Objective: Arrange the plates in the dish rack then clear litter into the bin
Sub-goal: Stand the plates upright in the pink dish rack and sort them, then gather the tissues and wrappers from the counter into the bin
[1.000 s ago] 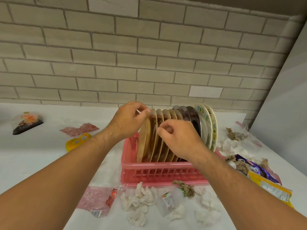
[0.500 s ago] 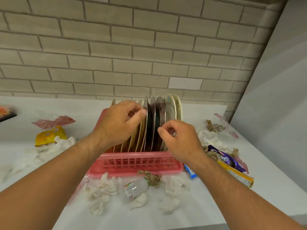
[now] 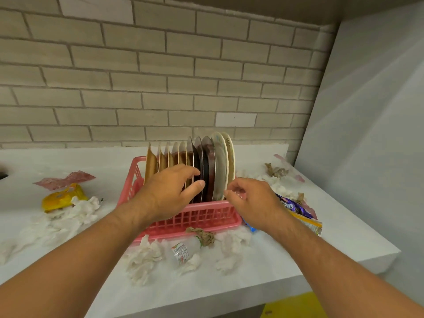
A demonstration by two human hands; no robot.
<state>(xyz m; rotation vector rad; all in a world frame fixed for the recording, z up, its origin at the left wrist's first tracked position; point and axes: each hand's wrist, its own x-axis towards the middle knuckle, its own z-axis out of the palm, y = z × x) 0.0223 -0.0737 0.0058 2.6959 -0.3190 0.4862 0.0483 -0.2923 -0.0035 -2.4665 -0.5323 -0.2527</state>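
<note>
A pink dish rack [image 3: 202, 216] stands on the white counter [image 3: 286, 253] with several plates on edge: tan ones [image 3: 150, 164] at the left, dark ones [image 3: 204, 161] in the middle, pale patterned ones [image 3: 221, 161] at the right. My left hand [image 3: 169, 191] reaches across the lower front of the tan and dark plates, fingers fairly straight, thumb by a dark plate's edge. My right hand [image 3: 247, 199] hovers loosely curled beside the pale plates and holds nothing. Litter lies all round the rack.
White tissue wads [image 3: 144, 255], a small plastic bottle [image 3: 183, 249] and brown paper [image 3: 204, 235] lie before the rack. A yellow packet [image 3: 62, 197] and pink wrapper [image 3: 64, 180] lie left; purple wrapper [image 3: 291, 204] right. Something yellow [image 3: 296, 306] shows below the counter edge.
Both hands have come off the plates' top rims and dropped lower in front of the rack. The view has shifted so the rack sits more central.
</note>
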